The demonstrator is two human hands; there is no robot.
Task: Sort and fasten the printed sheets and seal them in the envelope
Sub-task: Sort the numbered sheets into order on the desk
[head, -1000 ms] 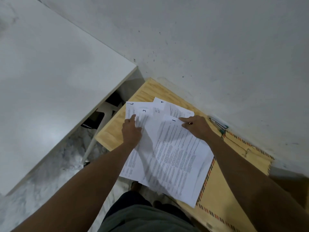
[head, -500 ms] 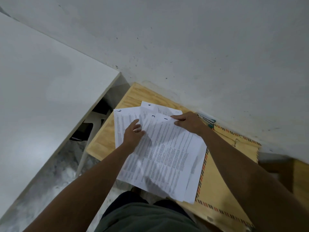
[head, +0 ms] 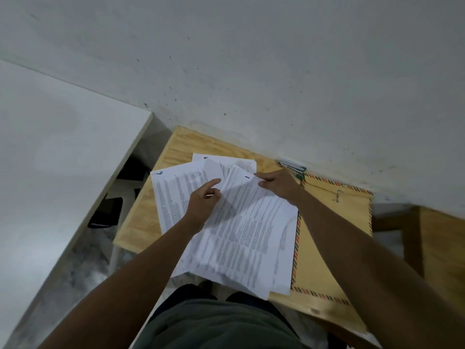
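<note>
Several white printed sheets lie fanned on a small wooden table (head: 143, 217). The top sheet, numbered 1 (head: 254, 230), is pinched at its upper corner by my right hand (head: 279, 185). My left hand (head: 202, 205) rests on the pile with fingers spread, forefinger pointing between sheet 1 and the sheet numbered 6 (head: 171, 195) at the left. Another sheet (head: 216, 159) sticks out at the back. A brown envelope with a striped border (head: 324, 238) lies under the pile's right side, its metal clasp (head: 338, 196) showing.
A stapler or clip tool (head: 293, 167), green and dark, lies at the wall behind my right hand. A white table (head: 57, 157) stands to the left, with a dark object (head: 105, 212) beneath it. The grey wall runs right behind the wooden table.
My right hand has drawn sheet 1 over sheet 3, which is now covered. My left hand lifted its fingers and slid right across the pile. The view shifted.
</note>
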